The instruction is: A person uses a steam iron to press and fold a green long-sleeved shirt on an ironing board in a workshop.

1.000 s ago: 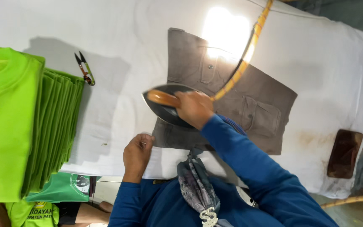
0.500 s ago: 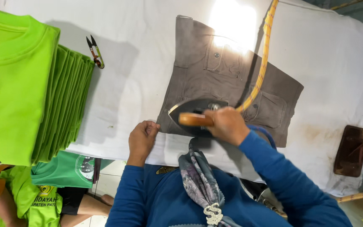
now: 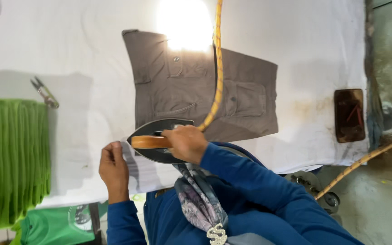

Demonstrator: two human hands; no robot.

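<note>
My right hand [image 3: 184,144] grips the iron [image 3: 159,140] at lower centre, at the lower edge of the grey shorts [image 3: 196,90]. My left hand [image 3: 113,169], loosely curled, holding nothing visible, rests on the white worktop [image 3: 69,54]. Risks: lingering may scorch cloth; the yellow cord [image 3: 217,68] may drag across the shorts; the left fingers lie near the soleplate.

iron [image 3: 159,140]: dark metal body, pointed nose aimed left, wooden handle along its top; sits flat on the white cloth at the near edge of the garment.
cord [image 3: 216,68]: yellow braided, runs from the iron up across the garment.
garment [image 3: 200,93]: grey-brown shorts, buttoned pocket flaps, spread flat on the white padded table, bright glare at the top.
</note>
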